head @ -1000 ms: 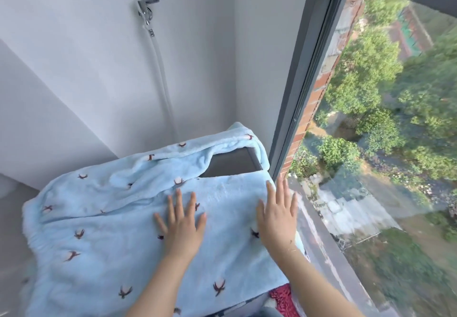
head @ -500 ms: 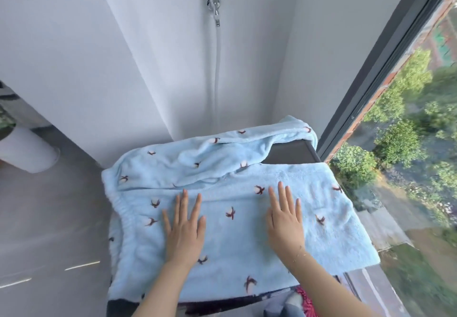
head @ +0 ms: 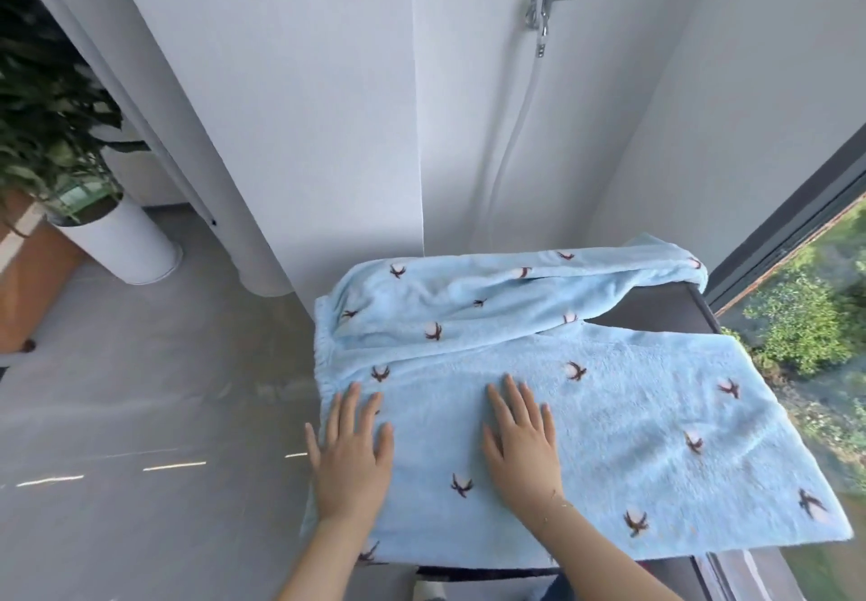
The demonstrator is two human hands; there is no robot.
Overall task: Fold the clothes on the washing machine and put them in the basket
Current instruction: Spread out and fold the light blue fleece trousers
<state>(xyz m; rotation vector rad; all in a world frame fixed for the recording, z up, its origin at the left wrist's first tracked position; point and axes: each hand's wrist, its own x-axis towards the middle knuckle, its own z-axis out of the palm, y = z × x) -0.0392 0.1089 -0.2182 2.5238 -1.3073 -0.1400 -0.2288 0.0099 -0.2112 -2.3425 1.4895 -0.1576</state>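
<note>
While both hands lie flat w/ fingers straight and slightly spread, gripping nothing, the light-blue fleece garment is spread over the top of the washing machine. Left hand presses the garment's left edge, near the gathered elastic band; right hand presses approx. mid-panel, the two apart. Fabric looks plush, w/ small dark-brown-and-white motifs scattered over it. Near part is a smooth, flat layer whose right corner overhangs the machine toward the window; far part is rumpled in soft ridges along the back edge. A dark grey wedge of machine top shows at the back right, between the two parts.

Around: white wall behind, w/ a chrome tap and a clear hose hanging down behind the machine. White round pipe stands left, at the wall. Further left, a leafy plant in a white cylindrical pot on grey floor. Dark window frame runs along the right; green trees outside. No basket in view.
</note>
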